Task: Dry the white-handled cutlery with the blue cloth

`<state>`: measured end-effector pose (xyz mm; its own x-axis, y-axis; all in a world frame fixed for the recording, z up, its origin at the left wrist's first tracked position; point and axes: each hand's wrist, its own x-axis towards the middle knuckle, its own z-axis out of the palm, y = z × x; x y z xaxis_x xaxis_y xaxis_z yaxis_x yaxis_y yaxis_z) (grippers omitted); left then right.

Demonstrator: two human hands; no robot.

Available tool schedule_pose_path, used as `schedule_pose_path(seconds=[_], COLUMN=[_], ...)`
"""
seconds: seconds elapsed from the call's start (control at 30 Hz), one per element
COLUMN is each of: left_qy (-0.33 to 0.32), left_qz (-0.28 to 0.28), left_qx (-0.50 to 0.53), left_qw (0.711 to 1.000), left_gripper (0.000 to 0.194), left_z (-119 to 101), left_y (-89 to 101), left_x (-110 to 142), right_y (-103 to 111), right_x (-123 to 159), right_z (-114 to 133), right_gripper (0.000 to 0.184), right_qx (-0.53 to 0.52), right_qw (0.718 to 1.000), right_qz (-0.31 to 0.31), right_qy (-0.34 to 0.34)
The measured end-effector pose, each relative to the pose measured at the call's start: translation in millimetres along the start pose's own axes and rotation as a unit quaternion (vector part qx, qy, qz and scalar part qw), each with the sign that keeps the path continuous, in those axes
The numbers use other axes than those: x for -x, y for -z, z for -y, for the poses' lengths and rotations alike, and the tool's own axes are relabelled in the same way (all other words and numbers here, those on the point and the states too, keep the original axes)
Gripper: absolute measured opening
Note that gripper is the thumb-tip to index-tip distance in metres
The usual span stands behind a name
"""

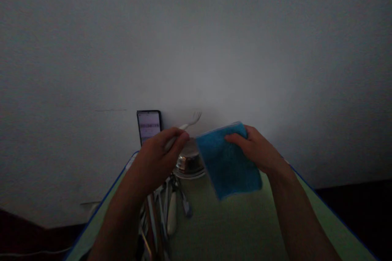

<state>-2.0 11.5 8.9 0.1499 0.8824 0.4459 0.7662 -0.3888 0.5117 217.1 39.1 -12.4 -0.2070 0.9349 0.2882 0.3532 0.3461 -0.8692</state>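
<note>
My left hand (159, 153) is closed around the handle of a white fork (188, 123), whose tines point up and to the right above the table. My right hand (255, 149) pinches a blue cloth (228, 161) by its upper edge, and the cloth hangs down over the table. Fork and cloth are a short gap apart, not touching. Both hands hover above the far half of the table.
A green table (239, 228) with a blue edge runs to a pale wall. A lit phone (149, 125) leans on the wall. A shiny metal pot (190, 164) stands behind the hands. Several utensils (167, 210) lie below my left forearm.
</note>
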Motion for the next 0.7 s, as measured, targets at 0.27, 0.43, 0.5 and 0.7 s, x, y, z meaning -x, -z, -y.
schedule_pose_path(seconds=[0.27,0.43,0.5,0.7], left_qy=[-0.016,-0.052,-0.067,-0.100], left_qz=[0.040,0.114,0.104,0.067], left_qx=[0.051,0.053,0.039,-0.031], left_qw=[0.998,0.991,0.992,0.992], left_gripper=[0.044,0.031,0.032,0.036], left_z=[1,-3,-3,1], left_y=[1.7,-0.1,-0.8,-0.9], left_x=[11,9,8,7], right_y=[0,-5,-6,-4], right_x=[-13,-9,-7,-4], right_z=[-14,-5,-3,4], right_gripper=[0.034,0.036,0.035,0.029], right_qx=[-0.028,-0.110,-0.114,-0.054], right_qw=[0.950,0.963,0.974,0.991], right_qz=[-0.307,-0.237,-0.184,-0.079], right_qy=[0.054,0.063,0.065,0.094])
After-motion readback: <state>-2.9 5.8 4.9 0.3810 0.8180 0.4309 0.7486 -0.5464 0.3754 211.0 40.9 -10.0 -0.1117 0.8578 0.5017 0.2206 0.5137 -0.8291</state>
